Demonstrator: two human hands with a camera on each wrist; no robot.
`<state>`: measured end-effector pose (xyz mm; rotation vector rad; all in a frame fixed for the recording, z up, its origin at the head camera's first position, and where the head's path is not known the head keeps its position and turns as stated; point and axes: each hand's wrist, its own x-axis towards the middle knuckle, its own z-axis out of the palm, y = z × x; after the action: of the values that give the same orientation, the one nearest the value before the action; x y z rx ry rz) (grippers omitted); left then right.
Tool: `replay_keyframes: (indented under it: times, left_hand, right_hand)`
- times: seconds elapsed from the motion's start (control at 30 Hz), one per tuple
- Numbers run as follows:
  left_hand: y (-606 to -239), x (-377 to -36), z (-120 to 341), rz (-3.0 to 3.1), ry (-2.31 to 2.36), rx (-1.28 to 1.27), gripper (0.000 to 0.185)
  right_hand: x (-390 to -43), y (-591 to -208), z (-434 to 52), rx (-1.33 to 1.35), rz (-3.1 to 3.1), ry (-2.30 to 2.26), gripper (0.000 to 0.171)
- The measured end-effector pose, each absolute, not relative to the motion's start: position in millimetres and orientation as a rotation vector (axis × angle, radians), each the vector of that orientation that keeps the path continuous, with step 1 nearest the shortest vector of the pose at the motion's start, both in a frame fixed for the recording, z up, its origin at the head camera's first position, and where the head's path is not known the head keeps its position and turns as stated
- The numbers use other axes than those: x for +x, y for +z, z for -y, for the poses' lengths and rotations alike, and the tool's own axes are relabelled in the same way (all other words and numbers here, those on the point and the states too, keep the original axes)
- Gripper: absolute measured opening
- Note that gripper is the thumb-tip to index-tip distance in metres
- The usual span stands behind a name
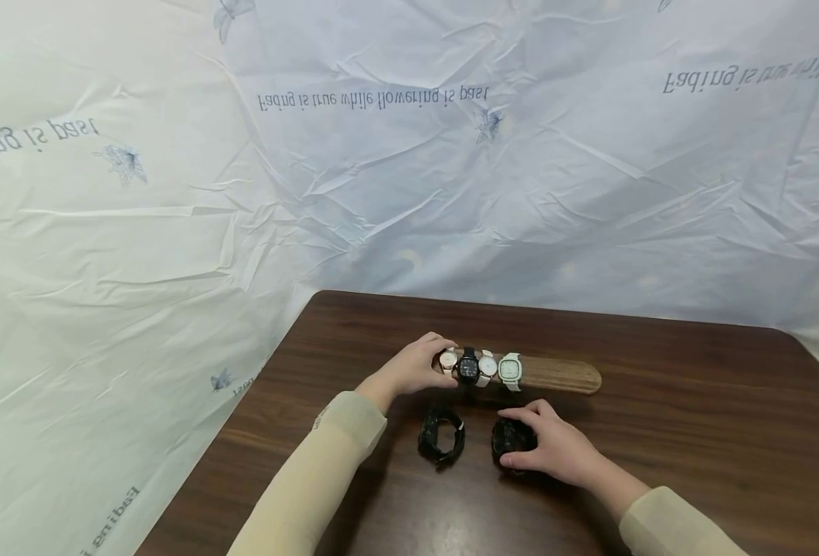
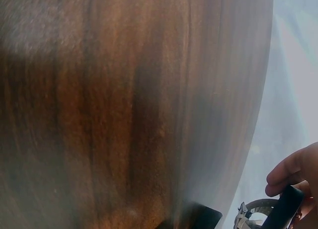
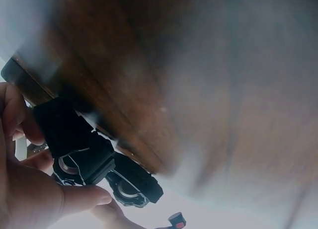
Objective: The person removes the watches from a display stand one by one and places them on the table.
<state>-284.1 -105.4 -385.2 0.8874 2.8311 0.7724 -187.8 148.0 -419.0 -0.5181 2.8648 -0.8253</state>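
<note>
A long wooden watch stand (image 1: pixel 555 374) lies on the dark wooden table (image 1: pixel 694 432). Several watches are strapped round its left half: a rose-gold one (image 1: pixel 448 361), a black one (image 1: pixel 468 367), a white one (image 1: pixel 487 367) and a pale green one (image 1: pixel 510 370). My left hand (image 1: pixel 416 364) grips the stand's left end beside the rose-gold watch. My right hand (image 1: pixel 545 444) holds a black watch (image 1: pixel 510 437) on the table in front of the stand, fingers and thumb round it. In the right wrist view that black watch (image 3: pixel 84 149) sits in the fingers. Another black watch (image 1: pixel 441 436) lies loose to its left.
A crumpled pale printed sheet (image 1: pixel 409 154) hangs behind and to the left of the table. The table's left edge (image 1: pixel 242 417) runs close by my left sleeve. Bare tabletop stretches to the right of the stand.
</note>
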Motion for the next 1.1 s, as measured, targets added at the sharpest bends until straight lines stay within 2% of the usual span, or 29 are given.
replay_keyframes:
  times: [0.17,0.5,1.1]
  left_hand:
    - [-386.3,-283.3,106.5,-2.840,0.757,0.879,0.062]
    - [-388.1,-283.8,106.7,-2.833,0.765,0.876,0.063]
    - [-382.8,-281.9,104.7,-2.822,0.767,0.876,0.061]
  right_hand:
    - [-186.0,-418.3,-145.6,-0.487,-2.891,-0.823,0.069]
    - [-185.3,-417.7,-150.5,-0.594,-2.930,-0.978,0.058]
    - [-193.4,-391.5,-162.7,-0.693,-2.963,-1.082,0.058]
